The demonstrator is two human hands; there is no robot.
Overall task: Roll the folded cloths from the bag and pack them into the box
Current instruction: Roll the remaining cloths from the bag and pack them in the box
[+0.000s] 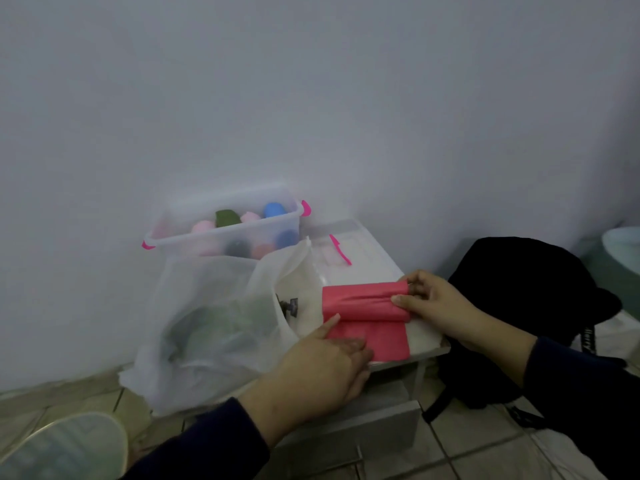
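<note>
A red cloth (pixel 367 306) lies on a small white table (pixel 426 341), its far part rolled into a tube and its near part still flat. My right hand (pixel 433 306) pinches the right end of the roll between thumb and fingers. My left hand (pixel 325 365) rests on the flat near left corner of the cloth with fingers stretched out. A clear plastic box (pixel 225 230) with pink latches stands behind, holding several rolled cloths in pink, green and blue. A translucent white bag (pixel 207 327) with folded cloths inside sits left of the table.
The box's clear lid (pixel 346 247) with a pink latch lies on the table behind the cloth. A black backpack (pixel 526 306) leans at the right. A white wall stands close behind. Tiled floor and a pale round object (pixel 62 448) lie at the lower left.
</note>
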